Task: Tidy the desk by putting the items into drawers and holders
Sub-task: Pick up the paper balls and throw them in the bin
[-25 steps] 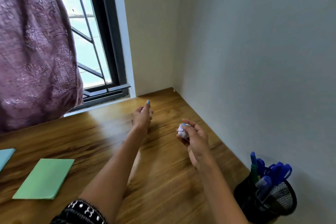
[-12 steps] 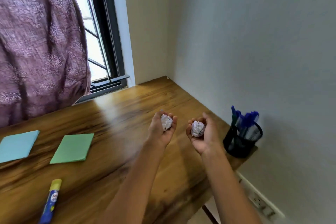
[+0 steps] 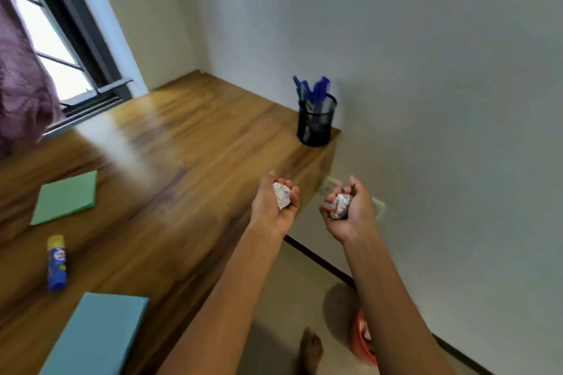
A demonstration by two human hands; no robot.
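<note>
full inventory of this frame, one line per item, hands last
crumpled paper balls: 2, white, one in the left hand, one in the right hand
pen holder: 1, black mesh, desk's far right corner by the wall
pens: several, mostly blue, upright in the holder
glue stick: 1, blue with yellow cap, lying on desk, left
green pad: 1, flat on desk, left
teal pad: 1, near desk edge, bottom left
desk: 1, brown wood
red bin: 1, on floor, partly hidden by the right forearm
curtain: 1, purple, at the window
bare foot: 1, on floor
left hand: palm up, grips a ball
right hand: palm up, grips a ball
</note>
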